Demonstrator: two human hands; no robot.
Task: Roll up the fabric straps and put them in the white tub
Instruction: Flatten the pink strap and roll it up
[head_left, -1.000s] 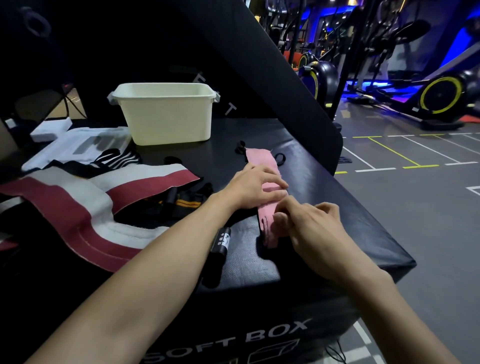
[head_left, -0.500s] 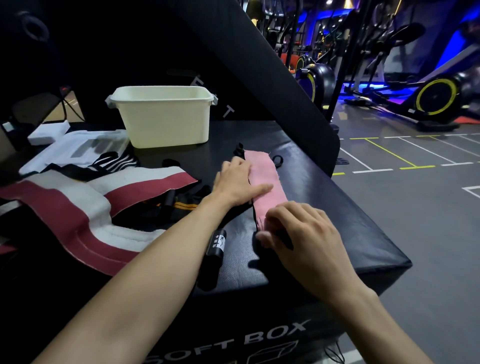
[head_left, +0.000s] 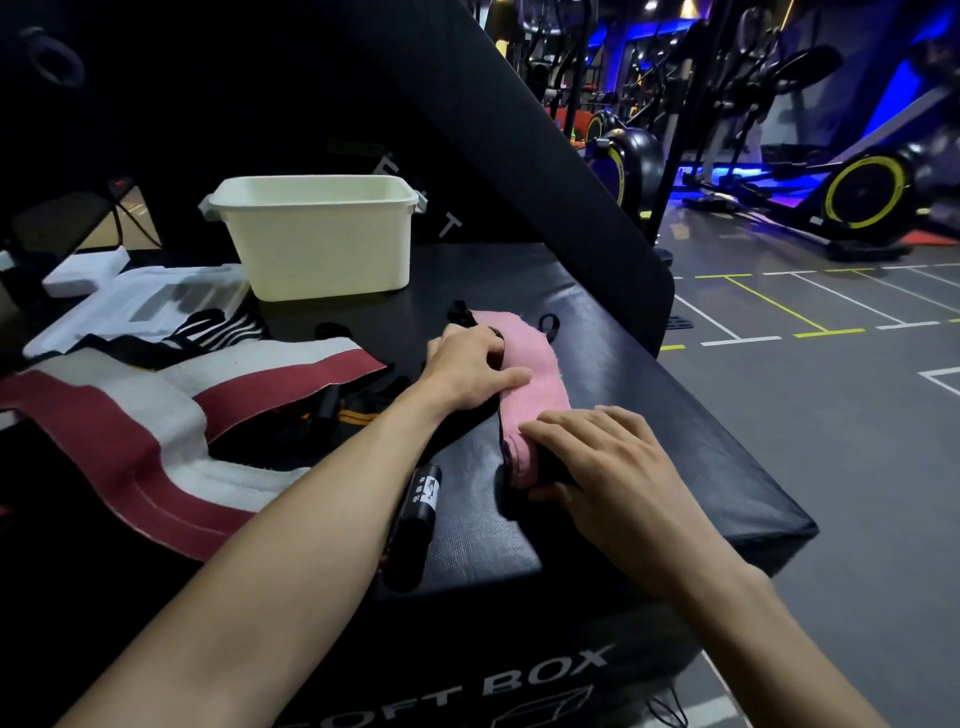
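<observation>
Two bare hands work on a pink strap (head_left: 524, 384) that lies lengthwise on the black padded worktop (head_left: 649, 415), near its right edge. At the strap's near end the right hand (head_left: 597, 457) has its grip closed round the rolled-up part, fingers curled over the top and thumb tucked beneath, forearm reaching in from the lower right. Farther along, the left hand (head_left: 467, 364) lies palm down, its grip slack and holding nothing, fingers fairly straight and pressing the strap's left edge flat, with the forearm stretched diagonally from the lower left. Behind both hands, well apart from the strap, a white tub (head_left: 317, 239) stands upright on the worktop. Left of the left forearm lie a red and white strap (head_left: 156, 415) and a small black roll (head_left: 421, 499) beside the wrist.
</observation>
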